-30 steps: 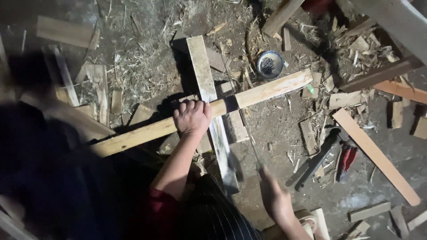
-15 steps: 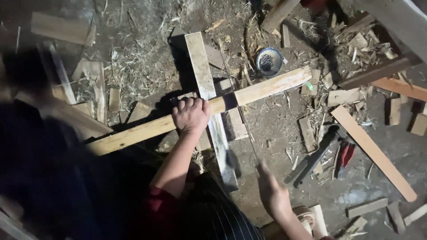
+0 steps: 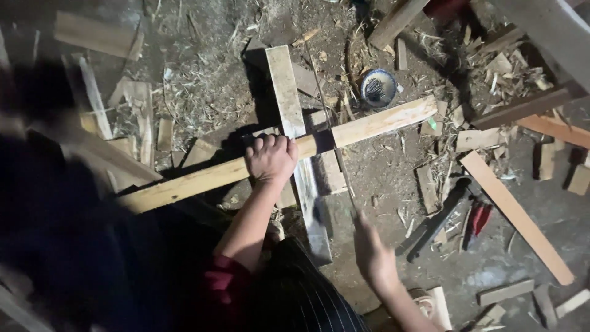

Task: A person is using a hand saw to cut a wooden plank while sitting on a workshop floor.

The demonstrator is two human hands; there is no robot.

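My left hand (image 3: 271, 157) grips a long pale wooden slat (image 3: 381, 120) near its middle and presses it down. The slat lies crosswise over a grey plank (image 3: 284, 80) that runs away from me on the dirt floor. My right hand (image 3: 372, 256), slightly blurred, is closed around the handle of a thin saw (image 3: 332, 132). The saw's blade is seen edge-on and crosses the slat just right of my left hand.
A small round bowl of nails (image 3: 377, 88) sits beyond the slat. A red-handled tool (image 3: 479, 217) and a dark bar (image 3: 433, 224) lie at the right, beside an orange-brown board (image 3: 516, 216). Offcuts, shavings and boards litter the floor all round.
My right hand has shifted a little forward with the saw. My left hand keeps its grip on the slat, which has not moved.
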